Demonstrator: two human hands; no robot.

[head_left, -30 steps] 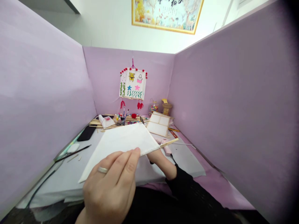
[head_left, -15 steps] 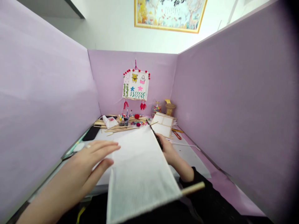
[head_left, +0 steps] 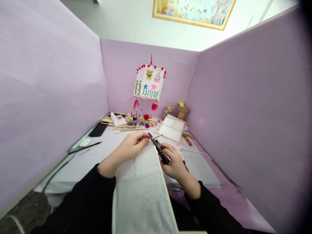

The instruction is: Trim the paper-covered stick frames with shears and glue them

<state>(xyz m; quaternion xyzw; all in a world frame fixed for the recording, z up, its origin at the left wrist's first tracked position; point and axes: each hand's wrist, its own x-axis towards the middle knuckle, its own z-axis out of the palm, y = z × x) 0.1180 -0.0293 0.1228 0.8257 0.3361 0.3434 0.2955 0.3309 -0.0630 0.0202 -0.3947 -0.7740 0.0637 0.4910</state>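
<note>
A white paper-covered frame (head_left: 143, 191) with thin wooden edges reaches from my lap up over the table's near edge. My left hand (head_left: 130, 146) is closed on its far end, thumb and fingers pinched near the corner. My right hand (head_left: 174, 162) grips black pruning shears (head_left: 159, 149) beside the frame's right edge. The blades point away and to the left, close to my left fingertips. A short wooden stick end (head_left: 158, 136) sticks out to the right at that corner, by the blades. Whether the blades touch it, I cannot tell.
Several wooden sticks (head_left: 129, 128), a cup of brushes (head_left: 132, 121) and a second papered frame (head_left: 172, 128) lie at the back. A phone (head_left: 98, 129) and a dark brush (head_left: 85, 148) are left, a red cutter (head_left: 187, 140) right. A decorated lantern (head_left: 149, 83) hangs behind. Purple partitions (head_left: 243, 107) enclose the table.
My left hand has moved from above the frame's left side to its far corner and closed there. The shears have come to the protruding stick end, and the view has shifted.
</note>
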